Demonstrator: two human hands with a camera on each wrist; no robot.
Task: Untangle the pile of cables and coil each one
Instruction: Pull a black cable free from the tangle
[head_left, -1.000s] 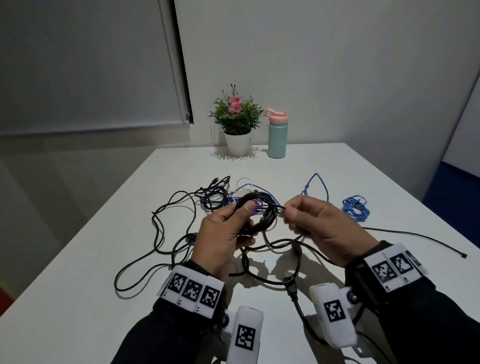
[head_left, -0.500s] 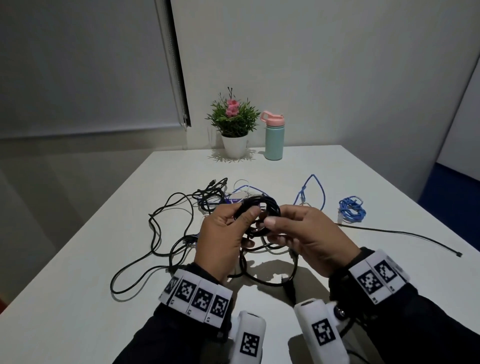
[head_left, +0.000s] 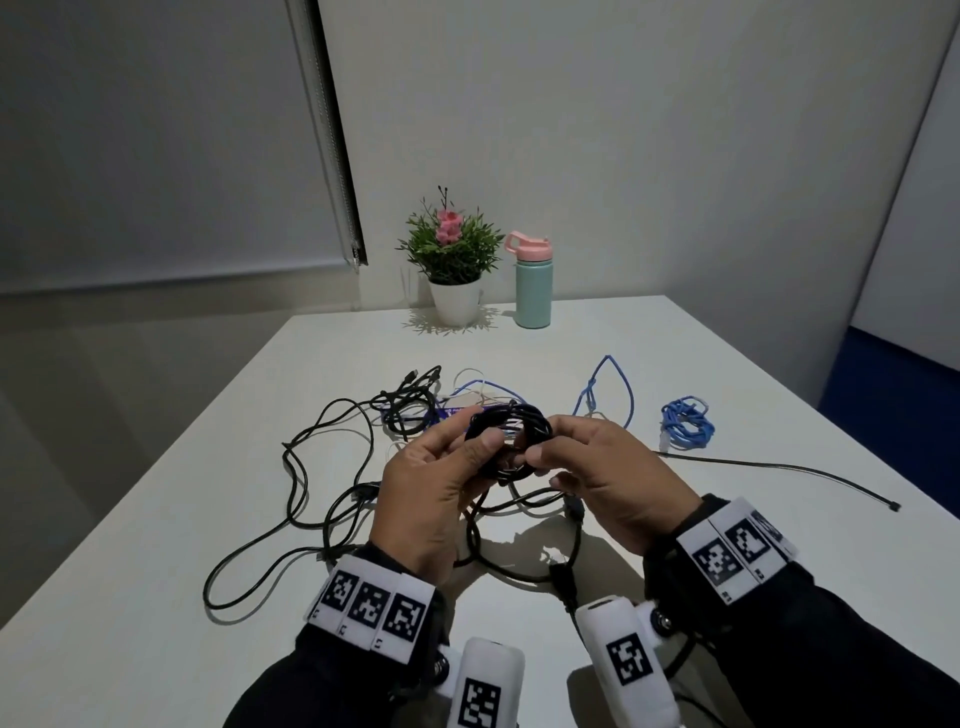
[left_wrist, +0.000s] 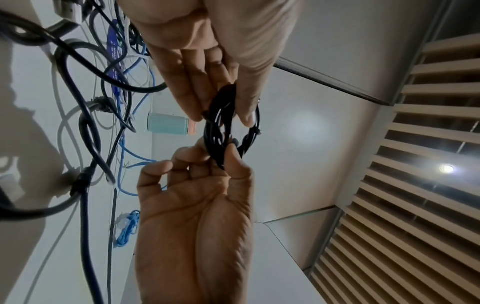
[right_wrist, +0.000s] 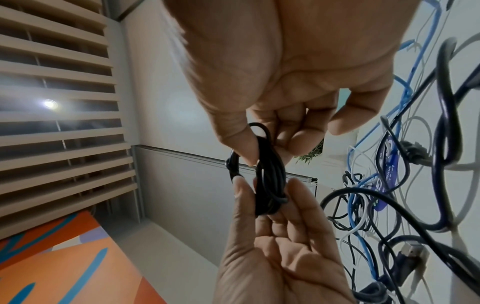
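Hands: two, both raised above the white desk (head_left: 156, 571), each with a marker-covered wristband.
Black coil: one small bundle of black cable (head_left: 511, 441), held in the air between the hands, over the near middle of the desk.
Left hand (head_left: 431, 499): thumb and fingers pinch the coil's left side; in the left wrist view the thumb (left_wrist: 246, 98) presses the loops against the fingers.
Right hand (head_left: 608, 483): thumb and forefinger pinch the coil's right side; the other fingers curl loosely beneath, as the right wrist view shows.
Tangled pile: one heap (head_left: 415, 405) of black, blue and white cables just beyond the hands; how many cables it holds cannot be told.
Loose black cable: loops (head_left: 291, 467) sprawl left of the hands and under them.
Blue bundle: one coiled blue cable (head_left: 685, 428), apart at the right.
Thin black lead: one (head_left: 779, 465), running out to the right.
Far edge: one potted plant (head_left: 452, 260), one mint bottle with pink lid (head_left: 533, 291).
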